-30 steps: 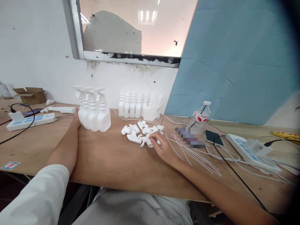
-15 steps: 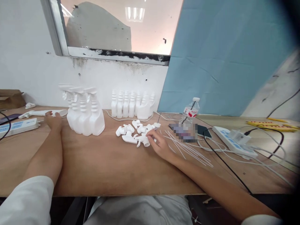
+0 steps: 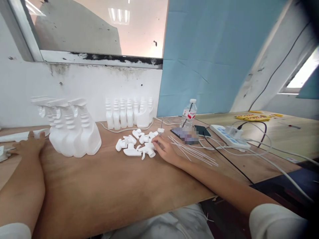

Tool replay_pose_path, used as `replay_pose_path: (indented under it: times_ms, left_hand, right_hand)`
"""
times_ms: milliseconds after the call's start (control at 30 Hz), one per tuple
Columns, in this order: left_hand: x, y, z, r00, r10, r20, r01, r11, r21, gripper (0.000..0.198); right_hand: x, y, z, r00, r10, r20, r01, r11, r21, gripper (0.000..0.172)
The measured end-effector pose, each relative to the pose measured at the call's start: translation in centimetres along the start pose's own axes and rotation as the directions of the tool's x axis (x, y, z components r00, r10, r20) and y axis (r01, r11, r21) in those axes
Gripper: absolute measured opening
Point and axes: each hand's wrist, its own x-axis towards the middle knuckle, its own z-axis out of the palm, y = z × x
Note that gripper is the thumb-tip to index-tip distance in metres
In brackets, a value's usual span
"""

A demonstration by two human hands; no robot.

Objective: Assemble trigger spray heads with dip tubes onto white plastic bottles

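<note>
My left hand [image 3: 31, 143] lies over a long white plastic piece [image 3: 15, 136] at the far left, fingers spread and not wrapped around it. My right hand [image 3: 165, 151] is at a loose heap of white spray trigger heads [image 3: 132, 151]. Its thumb and fingers pinch together at the edge of one trigger head [image 3: 149, 149]; the fingertips partly hide the contact. Just behind that hand stands a small white fitting [image 3: 160, 130] with a thin rod pointing up. Right of it, thin white tubes [image 3: 191, 151] lie spread on the table.
White spray bottles with trigger heads [image 3: 74, 139] stand left of centre, and smaller white bottles [image 3: 123, 116] line the wall. A water bottle [image 3: 188, 114], a phone [image 3: 185, 135], a power strip [image 3: 228, 136] and loose cables occupy the right. Another power strip [image 3: 3, 154] sits far left.
The view has turned right, so things appear further left. My left hand's fingers are more spread over the long white piece and reach toward the power strip. My right hand stays at the heap.
</note>
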Motion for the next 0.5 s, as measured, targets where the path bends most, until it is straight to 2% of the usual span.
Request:
replay_pose_path:
  times_ms: [100, 200, 233, 333, 433, 467, 500]
  left_hand:
    - [0.5, 0.3, -0.2, 0.997, -0.062, -0.036, 0.059, 0.994, -0.097, 0.055]
    - [0.5, 0.6, -0.6, 0.972, -0.166, -0.166, 0.118, 0.956, -0.268, 0.024]
    - [0.5, 0.8, -0.7, 0.961, -0.185, -0.204, 0.111, 0.938, -0.328, 0.023]
    - [-0.1, 0.9, -0.8, 0.921, -0.255, -0.295, 0.084, 0.869, -0.488, 0.037]
    - [-1.0, 0.8, -0.9, 0.841, -0.366, -0.398, 0.047, 0.783, -0.62, 0.043]
    - [-1.3, 0.7, -1.0, 0.838, -0.352, -0.417, -0.011, 0.754, -0.657, 0.041]
    - [-1.6, 0.7, -1.1, 0.857, -0.287, -0.428, -0.099, 0.724, -0.683, 0.037]
  right_hand:
    - [0.1, 0.1, 0.2, 1.0, 0.01, 0.002, -0.01, 1.0, -0.006, 0.012]
    - [0.1, 0.2, 0.3, 1.0, 0.002, 0.007, -0.002, 1.0, -0.001, 0.012]
    - [0.0, 0.2, 0.2, 1.0, -0.002, 0.007, 0.002, 1.0, 0.001, 0.012]
    - [0.0, 0.1, 0.1, 1.0, -0.004, 0.007, 0.004, 1.0, 0.002, 0.012]
    - [0.0, 0.1, 0.1, 1.0, -0.009, 0.014, 0.009, 1.0, 0.004, 0.012]
    - [0.0, 0.0, 0.1, 1.0, -0.014, 0.018, 0.014, 1.0, 0.006, 0.012]
    - [0.0, 0.0, 0.1, 1.0, -0.02, 0.023, 0.02, 1.0, 0.008, 0.012]
